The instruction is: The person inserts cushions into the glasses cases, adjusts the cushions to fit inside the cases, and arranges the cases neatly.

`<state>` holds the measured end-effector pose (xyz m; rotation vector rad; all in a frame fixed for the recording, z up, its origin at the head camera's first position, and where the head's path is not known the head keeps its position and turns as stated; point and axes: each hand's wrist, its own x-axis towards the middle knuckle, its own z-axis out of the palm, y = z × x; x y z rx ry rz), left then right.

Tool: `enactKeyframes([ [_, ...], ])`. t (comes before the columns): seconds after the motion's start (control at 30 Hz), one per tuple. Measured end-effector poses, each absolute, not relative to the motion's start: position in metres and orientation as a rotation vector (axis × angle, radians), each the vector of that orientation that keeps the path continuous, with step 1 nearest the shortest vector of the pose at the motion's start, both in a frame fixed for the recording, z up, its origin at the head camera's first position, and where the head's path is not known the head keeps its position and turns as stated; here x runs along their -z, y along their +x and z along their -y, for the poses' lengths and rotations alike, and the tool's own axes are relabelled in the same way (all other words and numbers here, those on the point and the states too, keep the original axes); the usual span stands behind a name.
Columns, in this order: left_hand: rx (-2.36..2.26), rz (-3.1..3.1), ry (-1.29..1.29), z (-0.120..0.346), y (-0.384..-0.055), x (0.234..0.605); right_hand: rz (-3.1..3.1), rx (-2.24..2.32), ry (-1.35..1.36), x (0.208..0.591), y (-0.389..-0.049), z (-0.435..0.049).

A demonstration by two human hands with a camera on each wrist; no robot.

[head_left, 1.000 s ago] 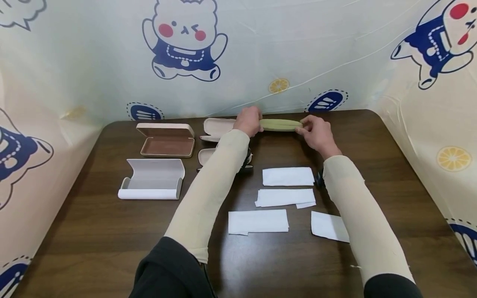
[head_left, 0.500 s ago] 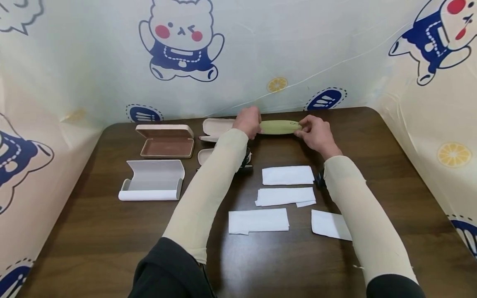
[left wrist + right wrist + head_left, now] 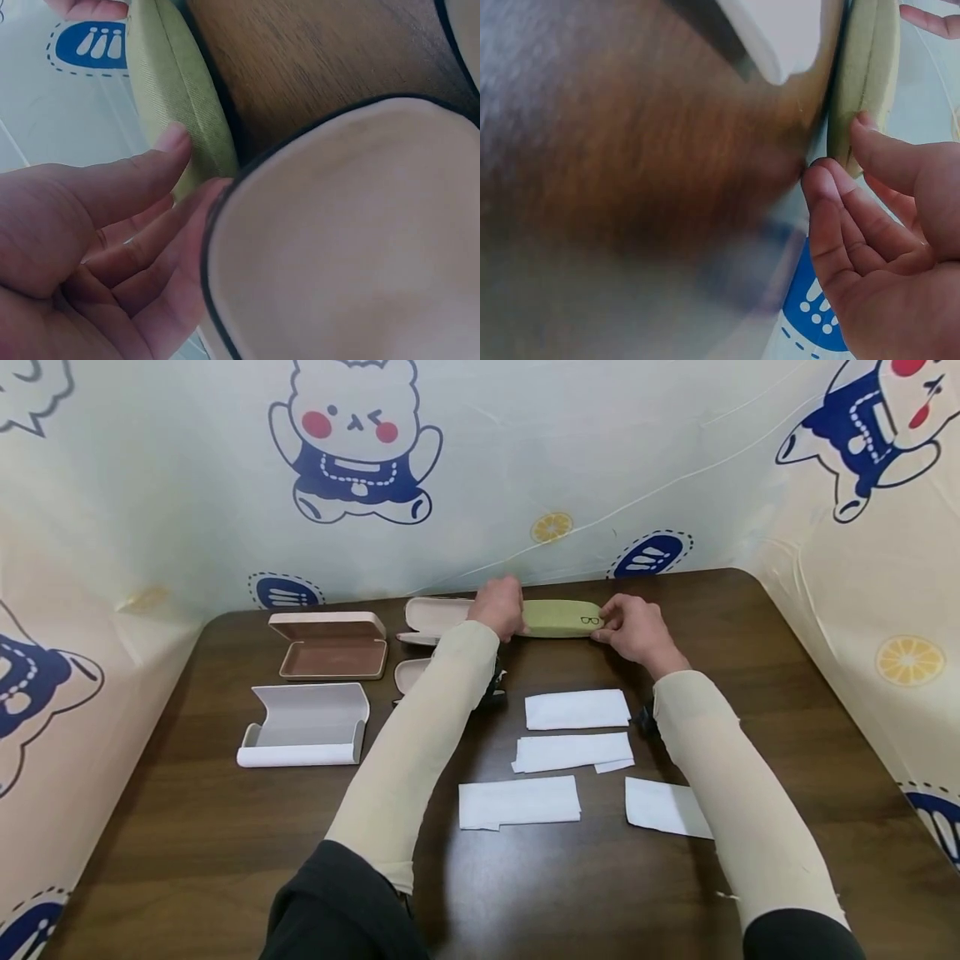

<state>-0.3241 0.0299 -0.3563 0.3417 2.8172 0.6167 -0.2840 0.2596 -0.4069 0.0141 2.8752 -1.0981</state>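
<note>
A green glasses case (image 3: 557,619) with a small glasses drawing near its right end lies at the far edge of the table, its lid down. My left hand (image 3: 498,608) pinches its left end; in the left wrist view the thumb (image 3: 174,146) presses on the green side near the seam. The right hand (image 3: 636,633) grips the other end between thumb and fingers, as the right wrist view also shows. Just left of the left hand stands an open pale-lined glasses case (image 3: 437,614), partly hidden by that hand and arm.
An open brown-lined case (image 3: 335,658) and an open white case (image 3: 303,739) stand at the left. Another open case (image 3: 409,675) is mostly behind the left forearm. Several folded white cloths (image 3: 519,803) lie on the table (image 3: 187,852) between and under the arms. A patterned sheet (image 3: 480,468) hangs behind.
The green case has rolled between my hands, so its seam has turned out of sight and its top with the glasses drawing shows. Both hands keep their places.
</note>
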Motion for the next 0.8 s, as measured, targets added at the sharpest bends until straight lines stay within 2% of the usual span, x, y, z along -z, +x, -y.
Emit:
enactKeyframes([
  [0.33,-0.496,-2.836,0.515,-0.029,-0.308,0.346,-2.880,1.010,-0.026,0.397,-0.270,-0.266],
  [0.8,-0.372,-2.728,0.729,-0.031,-0.277,0.345,-2.790,1.069,-0.027,0.391,-0.229,-0.280],
])
